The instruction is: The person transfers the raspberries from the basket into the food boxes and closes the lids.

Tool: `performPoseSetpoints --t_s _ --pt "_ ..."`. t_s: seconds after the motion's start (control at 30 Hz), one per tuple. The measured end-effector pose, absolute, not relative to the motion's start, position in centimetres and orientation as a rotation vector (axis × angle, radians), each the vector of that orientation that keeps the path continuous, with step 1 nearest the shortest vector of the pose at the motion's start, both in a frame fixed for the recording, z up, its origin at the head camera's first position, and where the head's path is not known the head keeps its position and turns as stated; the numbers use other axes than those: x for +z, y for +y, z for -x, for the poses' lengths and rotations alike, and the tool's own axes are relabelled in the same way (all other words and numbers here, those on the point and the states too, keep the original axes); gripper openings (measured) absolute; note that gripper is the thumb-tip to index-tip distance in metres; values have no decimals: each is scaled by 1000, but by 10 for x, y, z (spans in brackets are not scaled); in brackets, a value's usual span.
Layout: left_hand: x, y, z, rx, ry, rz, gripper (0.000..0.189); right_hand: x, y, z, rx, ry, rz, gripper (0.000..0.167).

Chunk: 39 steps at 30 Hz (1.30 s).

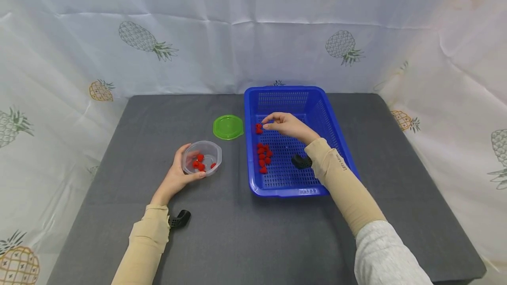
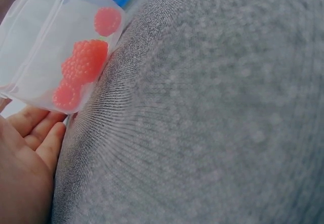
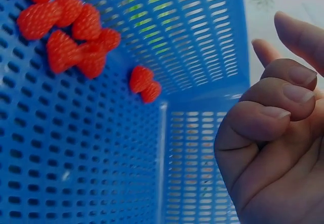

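My left hand [image 1: 177,176] grips a small clear plastic container [image 1: 207,147] from its left side, thumb along the near wall. Several red raspberries lie inside; in the left wrist view, raspberries [image 2: 85,61] show through the wall. Over the left part of a blue plastic basket [image 1: 285,191] is my right hand [image 1: 291,126], with thumb and forefinger apart and nothing between them. In the right wrist view, the other fingers [image 3: 263,117] are curled in. Two raspberries [image 1: 259,129] lie just by its fingertips, and a cluster of raspberries [image 1: 262,157] sits nearer along the basket's left side.
A green lid [image 1: 228,127] lies flat between the container and the basket. The basket's raised, slotted walls stand around the right hand. Dark grey cloth covers the table [image 1: 222,232], and a pineapple-print curtain [image 1: 237,52] hangs behind and at both sides.
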<state>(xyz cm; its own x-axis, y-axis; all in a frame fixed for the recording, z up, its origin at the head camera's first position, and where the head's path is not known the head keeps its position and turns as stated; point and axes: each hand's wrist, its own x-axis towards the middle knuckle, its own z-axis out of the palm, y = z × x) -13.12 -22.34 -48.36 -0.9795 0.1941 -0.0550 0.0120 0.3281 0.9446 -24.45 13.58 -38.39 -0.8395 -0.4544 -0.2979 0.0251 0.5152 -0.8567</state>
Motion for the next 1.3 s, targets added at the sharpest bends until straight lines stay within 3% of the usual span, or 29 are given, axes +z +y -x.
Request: performPoseSetpoints --t_s 1.3 --pt "-484 -224 128 1730 2443 -225 96 -434 134 249 -745 2360 384 33"
